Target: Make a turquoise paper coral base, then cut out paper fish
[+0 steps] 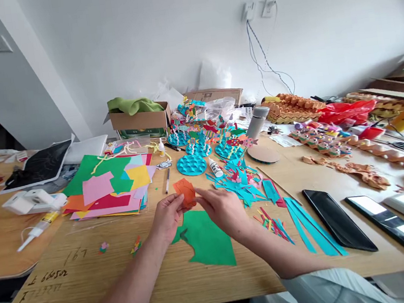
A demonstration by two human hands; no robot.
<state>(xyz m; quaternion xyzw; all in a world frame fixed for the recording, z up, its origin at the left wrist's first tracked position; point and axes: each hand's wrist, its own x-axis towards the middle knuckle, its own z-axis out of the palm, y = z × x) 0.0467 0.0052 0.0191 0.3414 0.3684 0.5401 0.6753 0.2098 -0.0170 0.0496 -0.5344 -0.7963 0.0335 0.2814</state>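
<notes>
White wall with two sockets stood behind wooden table in head view; left hand pinched one orange paper piece just beyond one green sheet; right hand was at its right edge, couldn't tell if gripping; two dark flat slabs lay right, two small scrap clusters left

The small orange paper, uneven in outline, shows thin dark lines. It tilts above the desk, its lower left edge pinched in the left hand
</notes>
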